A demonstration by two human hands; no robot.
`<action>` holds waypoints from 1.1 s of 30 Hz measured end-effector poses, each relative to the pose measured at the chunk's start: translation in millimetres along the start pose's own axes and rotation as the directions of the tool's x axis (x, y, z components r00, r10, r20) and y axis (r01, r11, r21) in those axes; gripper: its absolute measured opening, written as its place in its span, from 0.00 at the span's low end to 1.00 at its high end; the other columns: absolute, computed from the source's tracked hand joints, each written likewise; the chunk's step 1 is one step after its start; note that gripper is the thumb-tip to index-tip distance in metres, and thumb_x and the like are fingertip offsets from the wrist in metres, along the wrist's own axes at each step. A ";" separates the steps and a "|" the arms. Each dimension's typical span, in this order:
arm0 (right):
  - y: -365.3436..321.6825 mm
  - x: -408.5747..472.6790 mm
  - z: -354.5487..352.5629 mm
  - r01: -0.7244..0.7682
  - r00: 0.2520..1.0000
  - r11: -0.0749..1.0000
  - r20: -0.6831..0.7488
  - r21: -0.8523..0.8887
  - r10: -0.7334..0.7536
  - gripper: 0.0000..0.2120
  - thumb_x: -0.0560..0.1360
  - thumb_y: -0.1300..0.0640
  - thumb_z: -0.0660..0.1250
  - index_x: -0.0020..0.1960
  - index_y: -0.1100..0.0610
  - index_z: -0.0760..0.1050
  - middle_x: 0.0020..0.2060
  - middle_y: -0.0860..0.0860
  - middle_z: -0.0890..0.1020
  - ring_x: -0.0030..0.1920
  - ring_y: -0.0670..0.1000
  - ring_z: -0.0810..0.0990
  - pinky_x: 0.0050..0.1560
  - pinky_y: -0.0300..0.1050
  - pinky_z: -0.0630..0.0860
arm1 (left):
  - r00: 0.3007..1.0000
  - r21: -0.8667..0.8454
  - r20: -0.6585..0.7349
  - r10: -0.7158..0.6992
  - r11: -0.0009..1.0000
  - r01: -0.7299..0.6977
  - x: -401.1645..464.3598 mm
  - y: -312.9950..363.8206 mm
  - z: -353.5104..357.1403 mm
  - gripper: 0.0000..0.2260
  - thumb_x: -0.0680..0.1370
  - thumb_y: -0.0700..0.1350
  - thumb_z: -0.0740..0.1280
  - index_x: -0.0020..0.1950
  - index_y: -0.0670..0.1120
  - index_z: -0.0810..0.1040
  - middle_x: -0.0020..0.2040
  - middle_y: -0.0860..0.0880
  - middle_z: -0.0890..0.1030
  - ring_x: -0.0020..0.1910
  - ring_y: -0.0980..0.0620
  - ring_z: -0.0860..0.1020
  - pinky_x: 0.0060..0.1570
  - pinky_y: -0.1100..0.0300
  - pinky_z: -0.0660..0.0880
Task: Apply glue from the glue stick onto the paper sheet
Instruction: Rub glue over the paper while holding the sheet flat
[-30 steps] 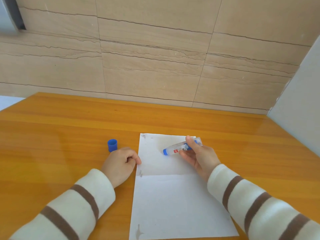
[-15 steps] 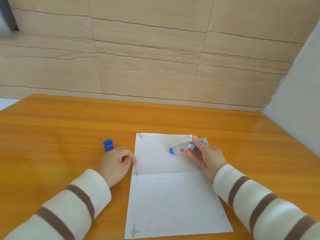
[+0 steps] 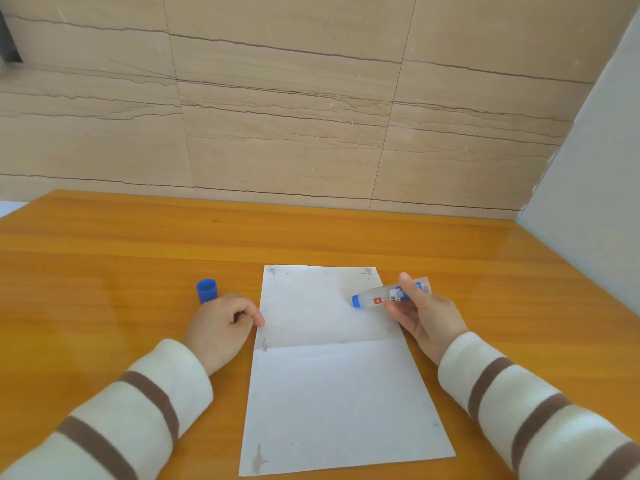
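My right hand pinches glue stick mid-barrel, tip over paper sheet top right; left hand curled at paper's edge. Paper's light, slides easily, needs pinning

The glue stick label is too small to read; fingers hide its rear half.

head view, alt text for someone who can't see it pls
A person's right hand holds an uncapped glue stick, blue tip over the upper right of a creased white paper sheet on an orange wooden table. The left hand rests at the sheet's left edge, near a blue cap.
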State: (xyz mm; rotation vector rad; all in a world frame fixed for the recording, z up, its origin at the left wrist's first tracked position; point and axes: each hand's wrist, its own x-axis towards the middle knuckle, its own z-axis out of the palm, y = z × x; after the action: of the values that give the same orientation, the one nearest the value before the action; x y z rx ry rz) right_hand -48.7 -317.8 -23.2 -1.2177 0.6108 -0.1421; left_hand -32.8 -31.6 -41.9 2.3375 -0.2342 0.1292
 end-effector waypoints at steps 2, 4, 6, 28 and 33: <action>-1.6 0.7 -2.9 0.005 1.000 1.000 -0.009 0.002 -0.005 0.16 0.67 0.48 0.74 0.48 0.57 0.76 0.45 0.55 0.83 0.41 0.51 0.85 0.35 0.39 0.82 | 1.000 -0.003 -0.002 0.004 1.000 -0.004 0.2 0.0 0.1 0.16 0.75 0.34 0.60 0.35 0.53 0.79 0.41 0.57 0.79 0.40 0.50 0.78 0.43 0.59 0.74; -3.2 1.1 -5.9 0.009 1.000 1.000 -0.024 -0.005 -0.009 0.16 0.67 0.48 0.74 0.48 0.57 0.77 0.45 0.55 0.83 0.42 0.51 0.85 0.34 0.39 0.82 | 1.000 -0.002 -0.004 0.004 1.000 -0.004 0.5 0.1 0.2 0.17 0.75 0.34 0.60 0.35 0.53 0.78 0.40 0.58 0.79 0.41 0.50 0.78 0.42 0.61 0.73; -4.1 1.8 -9.3 0.018 0.999 1.000 -0.034 -0.002 -0.018 0.16 0.67 0.48 0.74 0.48 0.57 0.77 0.45 0.55 0.83 0.42 0.52 0.85 0.36 0.40 0.82 | 1.000 0.000 -0.004 0.001 1.000 -0.001 0.6 0.2 0.3 0.17 0.75 0.34 0.60 0.35 0.53 0.78 0.40 0.58 0.79 0.41 0.50 0.78 0.43 0.60 0.74; -10.3 0.9 -41.1 0.046 0.998 0.997 -0.048 0.063 -0.043 0.17 0.67 0.49 0.74 0.49 0.58 0.75 0.48 0.57 0.82 0.45 0.53 0.84 0.40 0.42 0.83 | 1.000 -0.006 -0.020 0.017 1.000 -0.017 0.8 0.3 1.4 0.16 0.74 0.33 0.60 0.36 0.51 0.79 0.42 0.55 0.80 0.41 0.54 0.77 0.41 0.64 0.72; -9.9 0.6 -45.9 0.040 0.998 0.991 -0.042 0.124 -0.035 0.18 0.66 0.50 0.74 0.49 0.60 0.75 0.50 0.59 0.81 0.47 0.54 0.84 0.38 0.41 0.83 | 1.000 0.018 -0.017 0.013 1.000 -0.013 0.4 0.5 1.5 0.15 0.75 0.34 0.60 0.36 0.52 0.79 0.41 0.56 0.79 0.41 0.52 0.77 0.42 0.63 0.72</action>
State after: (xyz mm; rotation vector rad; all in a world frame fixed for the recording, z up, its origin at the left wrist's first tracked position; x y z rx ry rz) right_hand -69.5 -359.9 -24.0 -1.1076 0.6052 -0.2336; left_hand -32.5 -33.0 -42.6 2.3517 -0.2403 0.1584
